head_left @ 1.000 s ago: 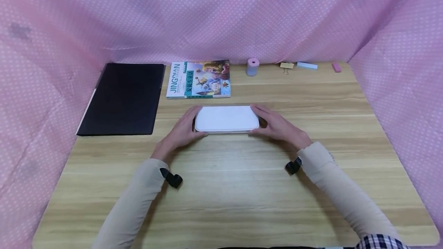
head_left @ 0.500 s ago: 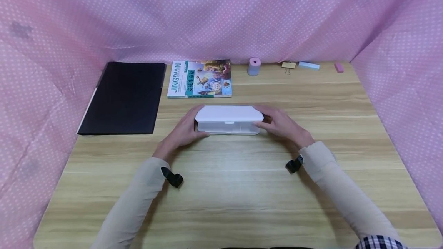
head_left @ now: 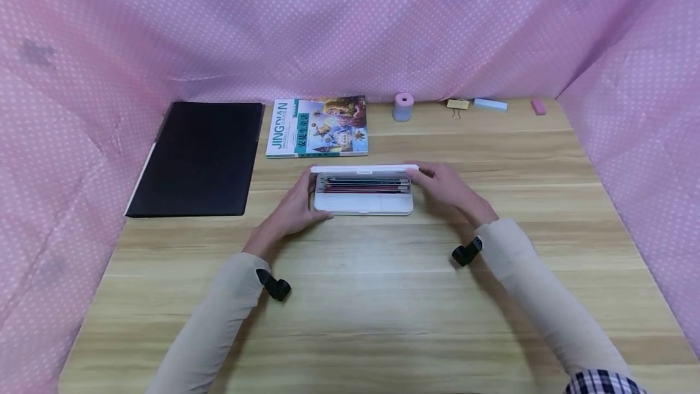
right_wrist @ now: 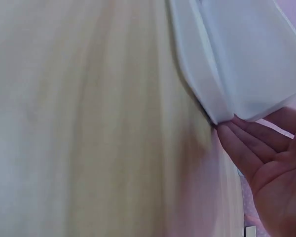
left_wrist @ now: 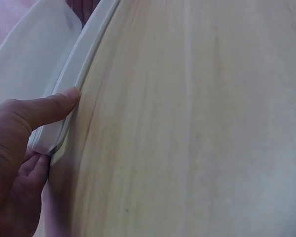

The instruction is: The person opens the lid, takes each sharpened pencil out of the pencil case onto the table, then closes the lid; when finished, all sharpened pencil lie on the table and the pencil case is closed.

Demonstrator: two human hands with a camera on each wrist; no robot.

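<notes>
A white pencil case [head_left: 363, 203] lies on the wooden table [head_left: 350, 297] in front of me, its lid [head_left: 363, 168] swung up at the back. Several pencils [head_left: 365, 186] show in the tray. My left hand [head_left: 292, 208] grips the case's left end; in the left wrist view the thumb [left_wrist: 47, 107] presses on the case's rim [left_wrist: 76, 69] with fingers curled under the corner. My right hand [head_left: 445, 190] holds the lid's right end; in the right wrist view its fingers [right_wrist: 246, 148] lie under the lid's corner [right_wrist: 246, 79].
A black folder [head_left: 197, 157] lies at the back left and a picture book [head_left: 319, 126] lies beside it. Along the far edge stand a pink roll [head_left: 403, 106], a binder clip [head_left: 457, 104], a blue eraser [head_left: 490, 104] and a pink eraser [head_left: 538, 106]. Pink dotted cloth [head_left: 350, 23] walls three sides.
The case was closed a second ago. The right hand has raised the lid until it stands up at the back, showing the pencils. The left hand has stayed on the left end.
</notes>
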